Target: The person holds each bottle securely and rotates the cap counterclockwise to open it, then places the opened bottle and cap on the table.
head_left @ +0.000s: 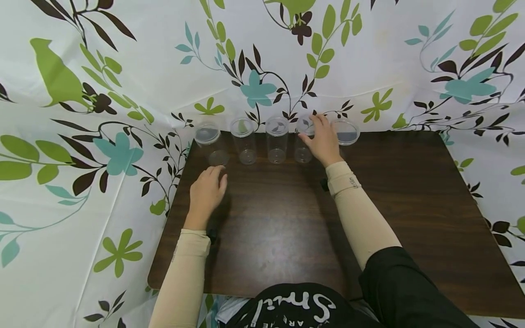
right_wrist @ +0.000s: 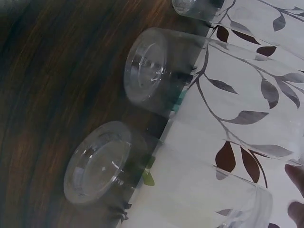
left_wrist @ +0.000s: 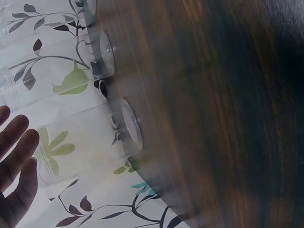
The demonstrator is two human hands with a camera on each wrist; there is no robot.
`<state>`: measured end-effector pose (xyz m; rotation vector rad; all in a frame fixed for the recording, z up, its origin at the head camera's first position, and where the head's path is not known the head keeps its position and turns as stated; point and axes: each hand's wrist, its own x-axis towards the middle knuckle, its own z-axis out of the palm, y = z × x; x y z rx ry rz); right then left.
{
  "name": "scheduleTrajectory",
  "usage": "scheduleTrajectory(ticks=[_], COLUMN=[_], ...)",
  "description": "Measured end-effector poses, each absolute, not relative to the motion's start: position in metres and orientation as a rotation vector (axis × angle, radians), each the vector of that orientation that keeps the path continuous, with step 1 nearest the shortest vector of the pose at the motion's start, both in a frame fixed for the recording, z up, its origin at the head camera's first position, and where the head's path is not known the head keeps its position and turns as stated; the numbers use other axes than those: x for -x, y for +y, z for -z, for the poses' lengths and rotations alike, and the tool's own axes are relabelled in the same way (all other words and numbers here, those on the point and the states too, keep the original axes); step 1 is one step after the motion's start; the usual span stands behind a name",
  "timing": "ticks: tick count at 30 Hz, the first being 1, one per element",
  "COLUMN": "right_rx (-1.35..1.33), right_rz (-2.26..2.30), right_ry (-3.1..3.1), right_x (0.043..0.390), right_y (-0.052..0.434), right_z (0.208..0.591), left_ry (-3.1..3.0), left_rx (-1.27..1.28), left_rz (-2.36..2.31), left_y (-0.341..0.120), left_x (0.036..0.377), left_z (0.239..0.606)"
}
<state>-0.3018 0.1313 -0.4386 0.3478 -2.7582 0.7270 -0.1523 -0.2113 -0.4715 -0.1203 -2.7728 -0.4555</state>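
- Seeing five clear cups in a row along the table's [head_left: 287,218] far edge.
- Right hand [head_left: 322,139] reaches out, fingers curled round the fourth cup [head_left: 304,143] near its rim.
- Left hand [head_left: 207,191] lies flat on the table, fingers relaxed, holding nothing, just before the leftmost cup [head_left: 210,145].
- I get cup bases from below only in the wrist views; right wrist shows just fingertips [right_wrist: 297,180], so that grip isn't readable there.

Right hand [head_left: 322,139] covers most of the fourth cup [head_left: 304,150] at the table's [head_left: 287,237] far edge. Fifth cup's [head_left: 346,133] lower part hidden behind the hand. Left wrist view: fingers [left_wrist: 16,161] cut off at left edge, tabletop blurred.
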Motion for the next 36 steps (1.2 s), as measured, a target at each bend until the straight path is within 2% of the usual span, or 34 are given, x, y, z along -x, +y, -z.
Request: scheduleTrajectory(ticks=[9, 21, 28, 36], right_rx=[-0.321, -0.383, -0.48, -0.537], right_rz=[-0.998, -1.1, -1.166, -1.282], right_ry=[-2.693, -2.624, -2.618, -2.626], right_x=[0.282, 0.248, 0.22, 0.189], right_y=[0.14, 0.142, 0.131, 0.118], right_z=[0.431, 0.42, 0.427, 0.429], left_ry=[-2.758, -2.789, -2.809, -2.79], left_rx=[0.169, 0.261, 0.422, 0.472], left_rz=[0.48, 0.579, 0.818, 1.237], left_y=[-0.2, -0.169, -0.138, -0.113], left_x=[0.152, 0.155, 0.162, 0.164], left_z=[0.473, 0.476, 0.483, 0.495])
